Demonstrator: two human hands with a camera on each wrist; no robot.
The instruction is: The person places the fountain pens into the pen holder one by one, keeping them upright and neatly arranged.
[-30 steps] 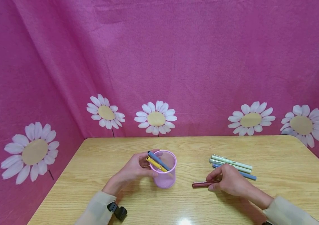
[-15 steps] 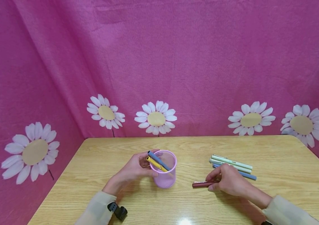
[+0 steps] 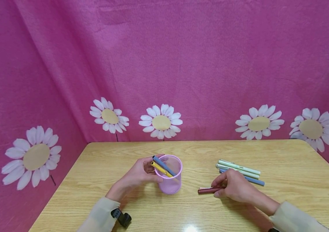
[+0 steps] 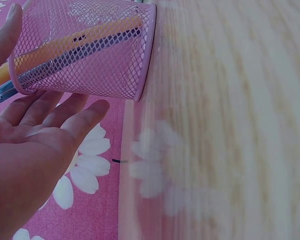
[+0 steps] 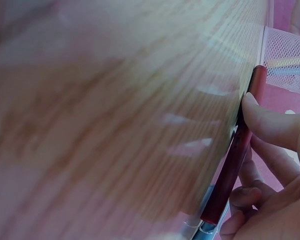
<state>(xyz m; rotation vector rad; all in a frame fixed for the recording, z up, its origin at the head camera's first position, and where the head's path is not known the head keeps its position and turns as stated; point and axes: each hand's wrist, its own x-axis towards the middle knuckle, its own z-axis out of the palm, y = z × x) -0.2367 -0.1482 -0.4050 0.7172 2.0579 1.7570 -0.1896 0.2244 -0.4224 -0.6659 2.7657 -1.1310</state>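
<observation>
A pink mesh pen cup [image 3: 170,185] stands upright on the wooden table, left of centre. My left hand [image 3: 136,174] holds its left side, the thumb in front and the fingers behind. Leaning inside are a blue pen [image 3: 164,165] and a yellow pen [image 3: 161,169], their ends above the rim; both show through the mesh in the left wrist view. To the right of the cup, my right hand [image 3: 237,187] pinches a dark red pen [image 5: 232,165] between thumb and fingers. That pen lies almost level, close over the tabletop, its clip end pointing at the cup.
Behind the right hand lie two pale green pens [image 3: 247,169] and another blue pen [image 3: 255,181], side by side on the table [image 3: 118,151]. A pink cloth [image 3: 205,71] with printed daisies hangs along the table's back and left edges.
My right hand and the dark red pen have shifted very slightly to the left. The left hand, the cup and the other pens have stayed in place.
</observation>
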